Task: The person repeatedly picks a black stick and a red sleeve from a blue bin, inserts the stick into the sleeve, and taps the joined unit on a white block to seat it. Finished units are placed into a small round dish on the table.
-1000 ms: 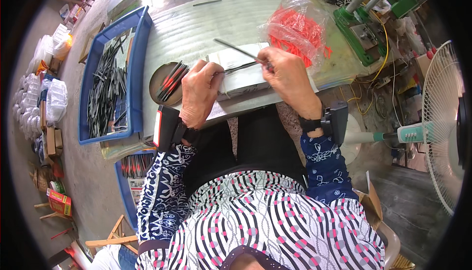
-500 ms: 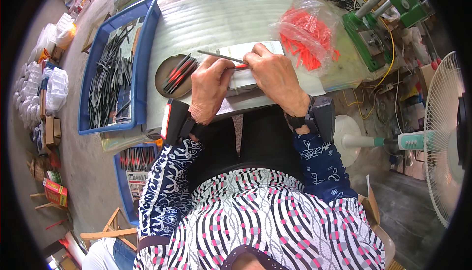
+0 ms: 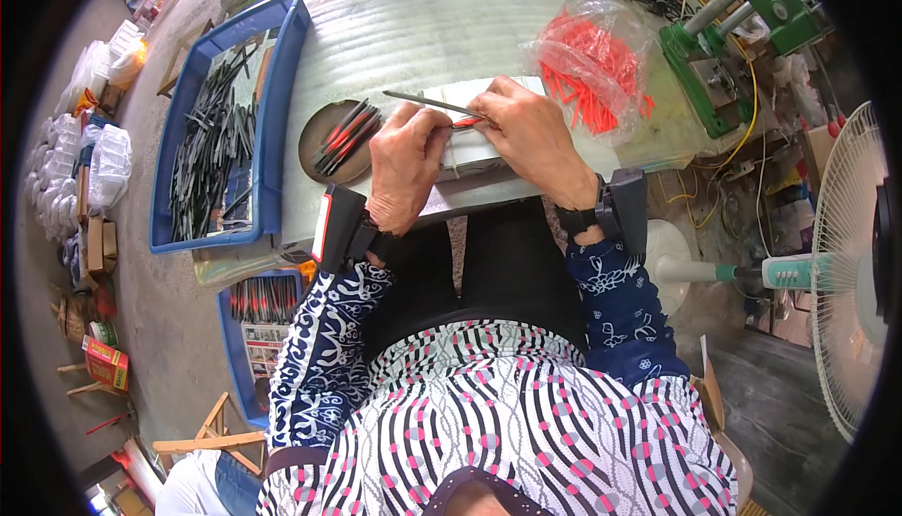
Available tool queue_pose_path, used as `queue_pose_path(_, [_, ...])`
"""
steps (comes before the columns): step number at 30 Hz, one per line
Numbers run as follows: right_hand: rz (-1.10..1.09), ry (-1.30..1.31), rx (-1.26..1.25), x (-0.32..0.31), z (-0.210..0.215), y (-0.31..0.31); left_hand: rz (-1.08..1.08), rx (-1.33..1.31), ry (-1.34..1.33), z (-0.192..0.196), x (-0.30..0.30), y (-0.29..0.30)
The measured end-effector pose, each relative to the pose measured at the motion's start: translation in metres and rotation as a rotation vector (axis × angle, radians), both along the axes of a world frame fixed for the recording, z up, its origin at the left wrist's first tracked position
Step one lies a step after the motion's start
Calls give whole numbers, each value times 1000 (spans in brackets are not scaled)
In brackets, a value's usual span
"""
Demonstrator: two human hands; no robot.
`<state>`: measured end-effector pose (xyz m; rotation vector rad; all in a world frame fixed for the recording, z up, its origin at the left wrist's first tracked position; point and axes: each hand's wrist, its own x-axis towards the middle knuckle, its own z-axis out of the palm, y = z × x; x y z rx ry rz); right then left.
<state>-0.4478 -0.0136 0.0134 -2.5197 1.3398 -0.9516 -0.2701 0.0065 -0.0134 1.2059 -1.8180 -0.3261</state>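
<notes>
Step looked like close two-handed work; next move seemed to call for steady pinches | table (image 3: 362, 41) bore block (image 3: 477, 151) | right hand (image 3: 529, 129), nearly closed, gripped rod (image 3: 425, 101); its hold on strip (image 3: 464, 124) was unclear | left hand (image 3: 406, 161), curled, seemingly pinched strip | rod was dark, slim | strip showed red and black between hands, above block

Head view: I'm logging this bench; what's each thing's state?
Left hand, pinching slim black-red strip
Right hand, gripping thin grey rod
Blue rectangular plastic tray, holding black strips
Round brown dish, holding black-red strips
Clear plastic bag, red strips spilling out
White plastic fan, unclear whether running
</notes>
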Motion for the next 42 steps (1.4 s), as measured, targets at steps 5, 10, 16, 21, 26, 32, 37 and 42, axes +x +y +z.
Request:
queue_pose_path(5, [-113, -514, -6, -5, 0, 10, -9, -33, 12, 1, 0, 1])
queue_pose_path(10, [-221, -207, 45, -18, 33, 17, -1, -29, -21, 1, 0, 1])
queue_pose_path(16, [-24, -776, -43, -14, 67, 22, 4, -11, -9, 1, -1, 3])
queue_pose_path(21, [-104, -304, -71, 9, 27, 2, -1, -49, -11, 4, 0, -3])
queue_pose_path(26, [-134, -383, 163, -11, 41, 7, -6, 0, -24, 4, 0, 0])
queue_pose_path(32, [-97, -559, -61, -10, 51, 13, 6, -18, -12, 2, 0, 3])
queue_pose_path(37, [-143, -219, 68, -19, 14, 1, 2, 35, -85, 2, 2, 5])
queue_pose_path(42, [-103, -289, 29, -27, 8, -3, 0, 5, 8, 2, 2, 4])
